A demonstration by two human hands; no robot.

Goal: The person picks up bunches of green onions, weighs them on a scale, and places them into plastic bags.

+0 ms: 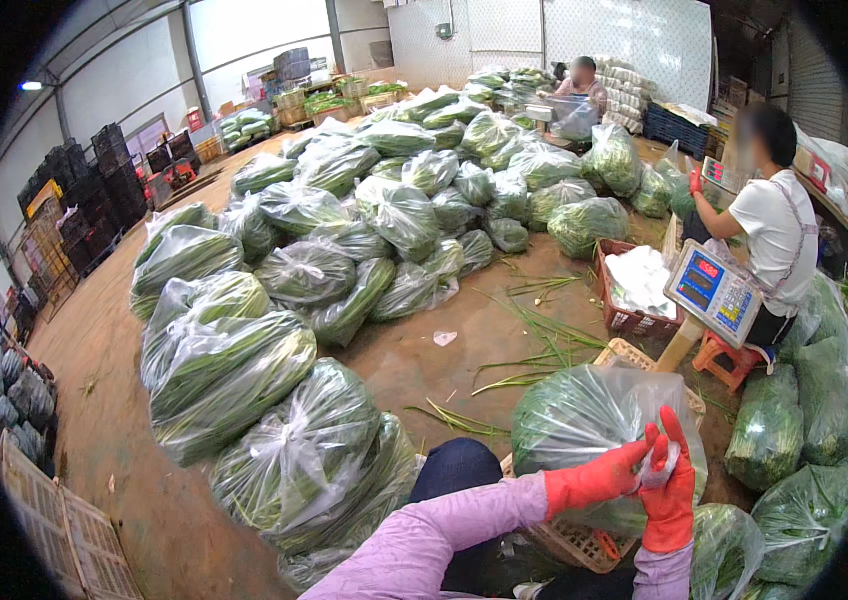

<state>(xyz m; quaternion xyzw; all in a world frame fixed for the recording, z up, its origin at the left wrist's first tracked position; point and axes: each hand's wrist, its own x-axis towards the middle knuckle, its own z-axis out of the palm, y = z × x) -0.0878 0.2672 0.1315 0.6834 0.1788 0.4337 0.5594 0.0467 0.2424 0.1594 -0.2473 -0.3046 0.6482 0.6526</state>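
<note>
A clear plastic bag [584, 415] stuffed with long green vegetables stands in front of me on a tan plastic crate [569, 545]. Both my hands wear red-orange rubber gloves and meet at the bag's gathered, twisted neck [656, 466]. My left hand [599, 478] closes on the neck from the left. My right hand [669, 490] grips it from the right, with two fingers pointing up. Just beyond the bag, a scale with a lit display and keypad [716, 290] stands on a post.
Many filled bags [234, 380] are heaped on the left and ahead; more bags [809, 510] line my right. Loose green stalks [554, 340] lie on the floor. A brown crate [634, 315] holds white plastic. One person [769, 230] works at the right, another [584, 85] at the back.
</note>
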